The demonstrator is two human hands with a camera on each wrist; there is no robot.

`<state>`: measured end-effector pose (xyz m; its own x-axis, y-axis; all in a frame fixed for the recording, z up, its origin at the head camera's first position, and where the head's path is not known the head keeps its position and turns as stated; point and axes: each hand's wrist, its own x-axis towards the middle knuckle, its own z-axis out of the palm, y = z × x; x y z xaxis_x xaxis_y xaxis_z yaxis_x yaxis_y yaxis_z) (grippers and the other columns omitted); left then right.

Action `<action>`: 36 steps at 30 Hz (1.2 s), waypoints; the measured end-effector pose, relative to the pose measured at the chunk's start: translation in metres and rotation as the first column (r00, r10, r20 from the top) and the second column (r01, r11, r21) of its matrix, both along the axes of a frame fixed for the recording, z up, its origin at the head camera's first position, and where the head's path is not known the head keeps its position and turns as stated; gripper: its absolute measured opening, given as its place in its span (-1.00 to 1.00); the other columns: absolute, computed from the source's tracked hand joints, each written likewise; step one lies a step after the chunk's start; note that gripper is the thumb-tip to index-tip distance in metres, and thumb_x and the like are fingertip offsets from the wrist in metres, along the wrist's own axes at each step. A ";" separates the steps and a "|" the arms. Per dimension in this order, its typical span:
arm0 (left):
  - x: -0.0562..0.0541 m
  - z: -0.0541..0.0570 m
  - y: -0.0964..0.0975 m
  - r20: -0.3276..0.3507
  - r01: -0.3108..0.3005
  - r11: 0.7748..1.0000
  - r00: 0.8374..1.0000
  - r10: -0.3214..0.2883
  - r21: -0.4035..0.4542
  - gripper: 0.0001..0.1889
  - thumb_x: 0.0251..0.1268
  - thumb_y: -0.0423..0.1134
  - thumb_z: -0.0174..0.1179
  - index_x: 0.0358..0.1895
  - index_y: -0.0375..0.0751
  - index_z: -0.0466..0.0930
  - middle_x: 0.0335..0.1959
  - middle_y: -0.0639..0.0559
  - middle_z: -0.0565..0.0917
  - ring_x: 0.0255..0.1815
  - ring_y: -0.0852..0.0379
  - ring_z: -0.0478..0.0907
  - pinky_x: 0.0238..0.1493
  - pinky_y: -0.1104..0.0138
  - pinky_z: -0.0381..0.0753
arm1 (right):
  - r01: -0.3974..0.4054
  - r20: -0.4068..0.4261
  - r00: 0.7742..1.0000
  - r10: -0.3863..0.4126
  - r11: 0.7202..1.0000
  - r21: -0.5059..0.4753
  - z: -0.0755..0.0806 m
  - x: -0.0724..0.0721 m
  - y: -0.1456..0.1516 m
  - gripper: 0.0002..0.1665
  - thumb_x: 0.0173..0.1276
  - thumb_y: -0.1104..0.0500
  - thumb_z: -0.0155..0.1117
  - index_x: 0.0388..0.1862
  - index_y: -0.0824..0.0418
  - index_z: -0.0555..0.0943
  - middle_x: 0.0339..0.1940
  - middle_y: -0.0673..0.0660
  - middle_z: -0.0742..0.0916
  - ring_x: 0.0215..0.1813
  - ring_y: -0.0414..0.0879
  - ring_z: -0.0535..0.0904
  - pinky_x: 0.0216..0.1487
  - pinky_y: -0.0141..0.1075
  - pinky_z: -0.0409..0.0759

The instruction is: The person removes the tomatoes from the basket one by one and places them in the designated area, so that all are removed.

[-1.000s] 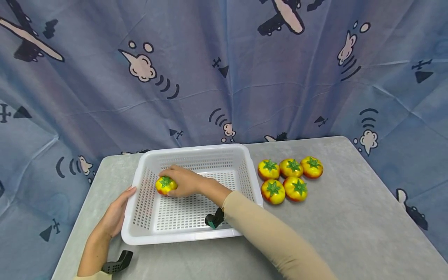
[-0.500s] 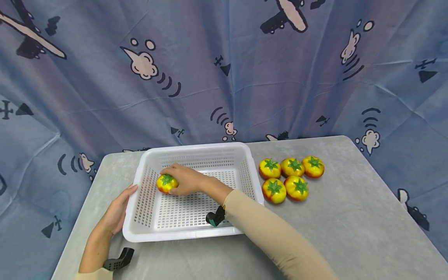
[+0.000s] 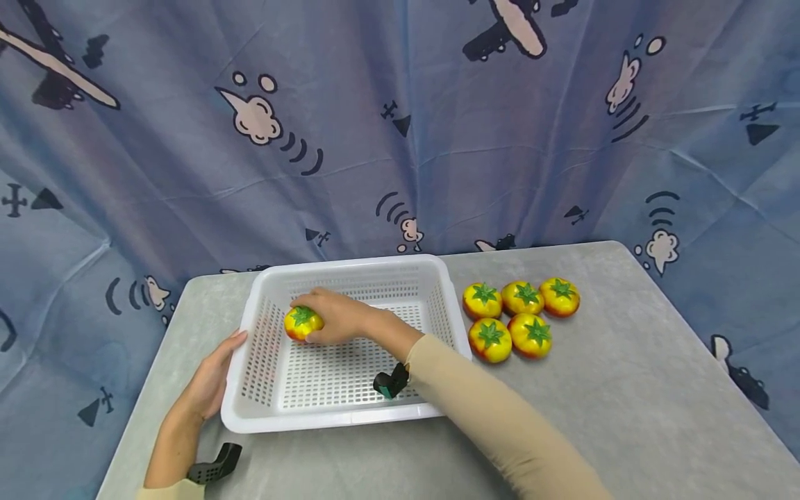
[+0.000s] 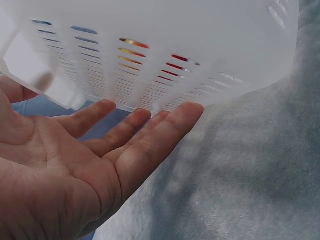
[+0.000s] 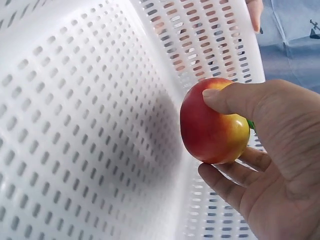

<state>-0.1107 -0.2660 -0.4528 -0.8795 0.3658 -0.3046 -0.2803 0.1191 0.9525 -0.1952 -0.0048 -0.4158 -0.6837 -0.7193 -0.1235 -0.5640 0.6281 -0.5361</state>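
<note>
A white slotted plastic basket sits on the table in the head view. Inside its left half my right hand holds a yellow-and-red persimmon with a green leafy top. In the right wrist view, the thumb presses the persimmon from one side and the fingers curl under it, beside the slotted end wall. My left hand is at the basket's left end, thumb at the rim. In the left wrist view, this hand's fingers lie along the outside of the translucent wall, and yellow and red show through the slots.
Several more persimmons stand in two rows on the grey table, just right of the basket. A blue patterned curtain hangs behind the table. Each wrist wears a black camera mount.
My right hand and the persimmon have shifted slightly right and towards the back within the basket. The left hand stays at the basket's left end, and the other persimmons have not moved.
</note>
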 end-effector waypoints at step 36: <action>0.003 0.001 0.004 -0.013 -0.030 0.999 0.999 0.029 -0.028 -0.23 0.73 0.25 -0.48 0.76 0.04 -0.48 0.72 -0.43 -0.06 0.58 -0.33 0.18 0.21 0.28 0.54 | 0.052 -0.108 0.993 -0.045 0.997 0.063 0.036 0.029 0.049 -0.26 0.36 -0.03 0.54 0.48 0.06 0.57 0.39 0.00 0.73 0.36 -0.10 0.62 0.42 -0.04 0.35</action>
